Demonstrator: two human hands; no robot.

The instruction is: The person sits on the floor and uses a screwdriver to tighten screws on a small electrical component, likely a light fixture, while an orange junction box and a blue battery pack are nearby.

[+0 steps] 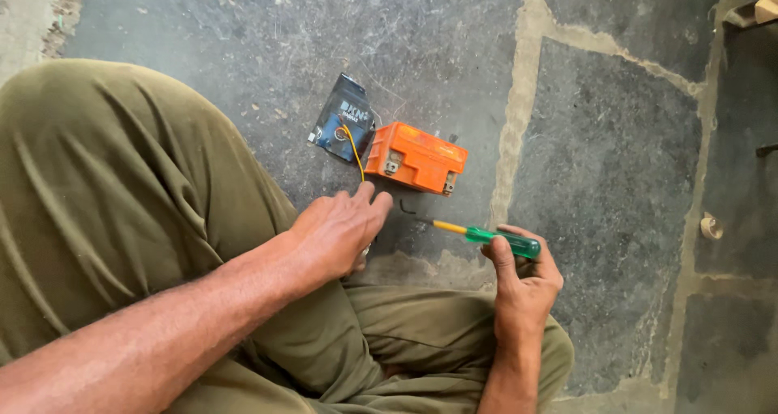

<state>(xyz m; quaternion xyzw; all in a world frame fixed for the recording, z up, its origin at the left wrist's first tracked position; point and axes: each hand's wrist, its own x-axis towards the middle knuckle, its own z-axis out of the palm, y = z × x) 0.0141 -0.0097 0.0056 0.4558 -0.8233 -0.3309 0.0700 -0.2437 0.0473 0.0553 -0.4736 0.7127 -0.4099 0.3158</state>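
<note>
A small orange battery (415, 156) lies on the stone floor in front of me. Beside it on the left lies a dark blue and black packet (343, 124), with a thin yellow wire (355, 148) curling across it toward my left hand. My left hand (339, 230) rests knuckles up just below the battery, its fingertips at the wire's end; whether it pinches the wire is hidden. My right hand (523, 278) grips a screwdriver (485, 236) with a green handle and yellow shaft, tip pointing left toward the battery.
My legs in olive trousers (121, 195) fill the left and bottom of the view. The floor is grey stone slabs with pale mortar joints (519, 98). A small round cap-like object (711, 226) lies at the right, and a piece of wood (758, 10) shows at the top right.
</note>
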